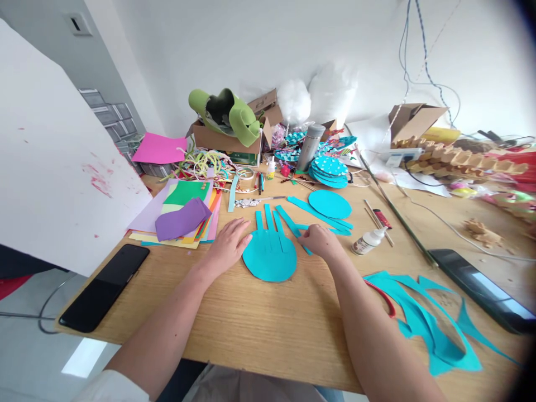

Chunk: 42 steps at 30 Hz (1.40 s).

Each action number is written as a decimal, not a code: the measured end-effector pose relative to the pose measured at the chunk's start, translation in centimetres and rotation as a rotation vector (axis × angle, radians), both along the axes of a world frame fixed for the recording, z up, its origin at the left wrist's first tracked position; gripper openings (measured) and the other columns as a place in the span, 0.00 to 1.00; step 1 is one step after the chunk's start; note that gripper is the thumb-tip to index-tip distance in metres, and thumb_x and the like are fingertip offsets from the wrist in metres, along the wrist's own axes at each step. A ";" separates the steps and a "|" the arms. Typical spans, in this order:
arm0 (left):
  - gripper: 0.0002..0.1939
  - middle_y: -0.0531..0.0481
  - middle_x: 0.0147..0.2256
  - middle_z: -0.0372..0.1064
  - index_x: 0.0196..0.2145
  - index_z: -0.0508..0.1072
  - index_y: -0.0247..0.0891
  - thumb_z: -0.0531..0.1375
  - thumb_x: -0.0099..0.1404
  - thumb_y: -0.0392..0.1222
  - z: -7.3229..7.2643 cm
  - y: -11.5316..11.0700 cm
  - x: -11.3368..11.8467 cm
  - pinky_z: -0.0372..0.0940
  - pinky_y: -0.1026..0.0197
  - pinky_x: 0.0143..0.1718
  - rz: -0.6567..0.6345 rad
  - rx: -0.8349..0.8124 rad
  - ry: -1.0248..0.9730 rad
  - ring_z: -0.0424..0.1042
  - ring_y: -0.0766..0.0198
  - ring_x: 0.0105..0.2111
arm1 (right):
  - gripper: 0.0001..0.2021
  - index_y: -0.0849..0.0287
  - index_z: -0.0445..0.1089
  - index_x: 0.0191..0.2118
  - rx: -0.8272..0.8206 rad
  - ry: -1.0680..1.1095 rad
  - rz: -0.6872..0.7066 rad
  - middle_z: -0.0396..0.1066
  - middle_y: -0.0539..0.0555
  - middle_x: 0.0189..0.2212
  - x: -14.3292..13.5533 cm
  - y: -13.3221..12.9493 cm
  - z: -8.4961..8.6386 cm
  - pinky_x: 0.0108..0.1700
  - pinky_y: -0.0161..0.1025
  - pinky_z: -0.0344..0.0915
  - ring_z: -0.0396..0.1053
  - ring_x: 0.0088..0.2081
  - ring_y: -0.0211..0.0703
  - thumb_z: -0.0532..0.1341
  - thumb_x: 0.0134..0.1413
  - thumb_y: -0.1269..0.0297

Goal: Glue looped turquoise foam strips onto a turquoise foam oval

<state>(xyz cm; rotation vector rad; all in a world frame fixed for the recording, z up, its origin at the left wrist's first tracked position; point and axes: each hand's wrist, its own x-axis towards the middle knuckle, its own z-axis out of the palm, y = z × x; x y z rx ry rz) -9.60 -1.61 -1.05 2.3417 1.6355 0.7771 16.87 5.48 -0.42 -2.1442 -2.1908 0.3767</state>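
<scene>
A blue paper circle (268,268) lies flat in front of me, with three narrow blue strips (270,226) reaching across its upper part and past its far edge. My left hand (228,243) rests on the table at the circle's left edge, fingers stretched out and thumb touching or nearly touching the rim. To the right of the circle, my right hand (319,240) has its fingers closed in a pinch at a loose blue strip (288,219); the fingertips are partly hidden. Another blue circle (330,204) lies farther back on more strips.
Stacked coloured paper (184,209) and a black phone (104,287) are at left. A glue bottle (368,241), blue paper scraps (435,329), red-handled scissors (383,298) and another dark device (481,287) are at right. A grey flask (310,148) stands behind.
</scene>
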 end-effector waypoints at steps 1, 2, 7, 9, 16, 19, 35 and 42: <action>0.23 0.41 0.59 0.60 0.59 0.61 0.37 0.45 0.72 0.49 0.0 0.0 0.0 0.54 0.50 0.62 0.004 0.009 -0.010 0.56 0.57 0.61 | 0.08 0.59 0.71 0.31 0.001 0.003 -0.002 0.75 0.61 0.36 0.0 0.0 0.1 0.34 0.39 0.60 0.72 0.41 0.53 0.58 0.49 0.60; 0.23 0.41 0.59 0.60 0.59 0.61 0.36 0.45 0.72 0.49 -0.1 0.0 0.0 0.55 0.50 0.61 0.003 0.012 -0.015 0.57 0.57 0.61 | 0.09 0.59 0.71 0.32 0.001 0.006 -0.002 0.75 0.61 0.36 0.0 -0.1 0.1 0.34 0.39 0.60 0.72 0.42 0.53 0.58 0.49 0.60; 0.22 0.41 0.60 0.60 0.58 0.62 0.38 0.46 0.72 0.49 -0.2 0.0 0.1 0.55 0.50 0.61 -0.006 -0.009 -0.007 0.57 0.56 0.61 | 0.07 0.58 0.71 0.28 -0.043 0.031 0.007 0.76 0.60 0.34 0.3 0.0 0.6 0.32 0.38 0.59 0.72 0.39 0.50 0.59 0.51 0.61; 0.21 0.41 0.59 0.60 0.58 0.63 0.39 0.46 0.72 0.49 -0.3 0.0 0.1 0.55 0.49 0.61 -0.006 -0.017 -0.004 0.57 0.56 0.61 | 0.07 0.58 0.71 0.25 -0.072 0.047 0.011 0.75 0.58 0.30 0.4 0.2 0.8 0.30 0.37 0.58 0.72 0.36 0.49 0.60 0.50 0.62; 0.22 0.41 0.59 0.60 0.57 0.64 0.38 0.46 0.72 0.49 -0.4 0.0 0.1 0.55 0.49 0.61 -0.013 -0.029 0.000 0.57 0.55 0.61 | 0.09 0.58 0.68 0.20 -0.089 0.114 -0.017 0.72 0.55 0.22 0.6 0.4 1.1 0.25 0.35 0.55 0.69 0.26 0.43 0.60 0.48 0.67; 0.21 0.42 0.58 0.61 0.56 0.64 0.39 0.47 0.71 0.48 -0.3 0.0 0.1 0.56 0.48 0.61 -0.010 -0.007 -0.030 0.58 0.55 0.60 | 0.09 0.59 0.66 0.20 -0.045 0.152 -0.024 0.71 0.56 0.22 0.6 0.4 1.6 0.25 0.35 0.54 0.68 0.26 0.43 0.59 0.49 0.67; 0.14 0.50 0.28 0.74 0.30 0.75 0.35 0.65 0.56 0.51 1.5 -0.2 0.7 0.66 0.61 0.35 0.014 -0.302 -1.039 0.72 0.63 0.30 | 0.07 0.57 0.63 0.28 0.140 0.745 0.533 0.64 0.48 0.23 -6.5 -4.9 2.6 0.27 0.33 0.55 0.59 0.24 0.35 0.57 0.55 0.62; 0.15 0.52 0.23 0.69 0.25 0.72 0.35 0.65 0.55 0.50 1.5 -0.3 1.2 0.63 0.63 0.30 0.016 -0.349 -1.157 0.69 0.65 0.26 | 0.07 0.58 0.63 0.28 0.128 0.768 0.573 0.64 0.48 0.22 -6.7 -4.9 2.3 0.26 0.33 0.54 0.58 0.24 0.34 0.58 0.55 0.63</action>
